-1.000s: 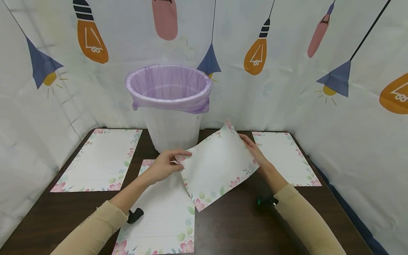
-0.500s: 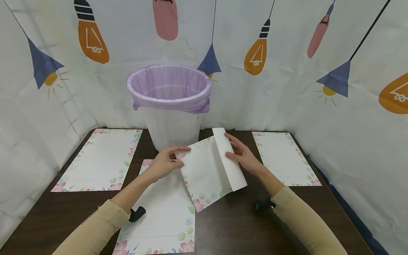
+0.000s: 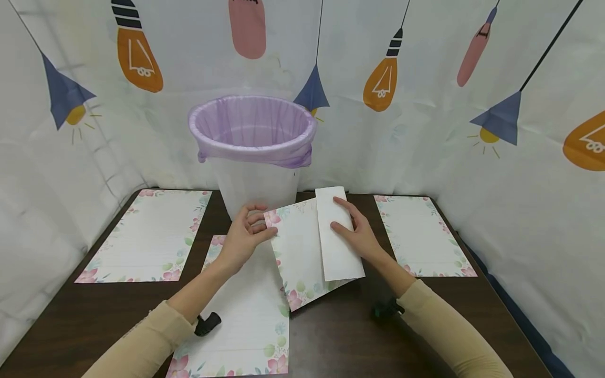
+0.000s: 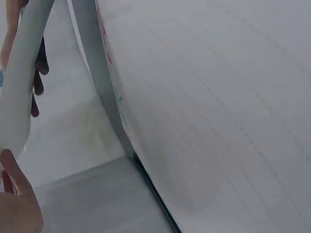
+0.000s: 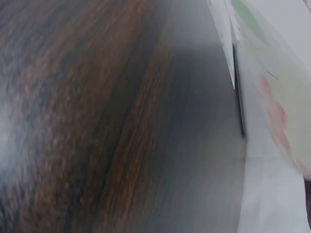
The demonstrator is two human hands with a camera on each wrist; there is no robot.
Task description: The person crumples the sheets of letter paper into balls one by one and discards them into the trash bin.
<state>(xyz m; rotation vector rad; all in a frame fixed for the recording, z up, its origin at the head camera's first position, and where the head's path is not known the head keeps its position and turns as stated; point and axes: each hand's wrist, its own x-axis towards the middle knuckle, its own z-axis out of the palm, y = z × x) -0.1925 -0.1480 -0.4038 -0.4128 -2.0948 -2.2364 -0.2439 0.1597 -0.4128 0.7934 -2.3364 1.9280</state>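
Note:
A sheet of flower-bordered paper (image 3: 298, 247) is held slanted above the table, its right part folded over as a plain white flap (image 3: 334, 236). My left hand (image 3: 243, 239) pinches its upper left corner, thumb in front; in the left wrist view the left hand (image 4: 19, 204) shows at the lower left. With thumb and index finger on the flap, my right hand (image 3: 361, 233) grips the folded side; its other fingers (image 4: 39, 82) show dark behind the paper in the left wrist view. The right wrist view catches only the sheet's flowered edge (image 5: 279, 111), blurred.
Under my left forearm lies another lined, flower-bordered sheet (image 3: 236, 325). Similar sheets lie at the back left (image 3: 146, 236) and back right (image 3: 420, 236) of the dark wooden table (image 3: 340, 336). A white bin with a purple liner (image 3: 255, 152) stands behind the hands.
My right hand has folded the sheet's right side leftward into a flap, which now lies flatter and wider. The left hand stays at the corner, its fingers slightly repositioned.

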